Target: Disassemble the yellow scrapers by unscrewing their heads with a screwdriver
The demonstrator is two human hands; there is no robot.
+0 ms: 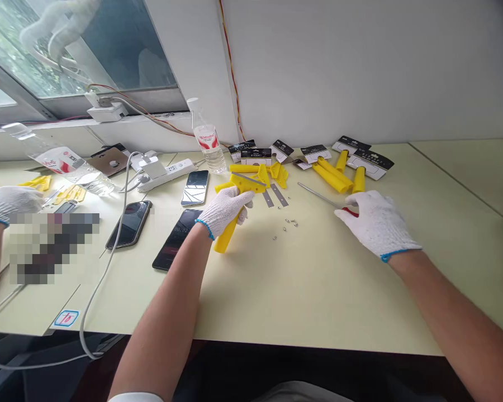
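Observation:
My left hand (227,210), in a white knit glove, is closed around a yellow scraper (223,241). The scraper's head points away from me and a metal blade lies along it. On the right, my gloved right hand (371,220) has its fingers on the red handle of a screwdriver (318,194), whose shaft points to the upper left over the table. Two loose blades (279,195) lie just beyond my left hand, and several small screws (285,228) are scattered between the hands. More yellow scraper heads (279,175) sit behind the held one.
Yellow handles (334,175) with black-and-white cards (371,163) lie at the back right. Phones (128,224), a power strip (166,174) and a water bottle (208,139) stand or lie to the left. A white cable (93,290) hangs over the front edge. A co-worker's gloved hand (12,204) is at far left.

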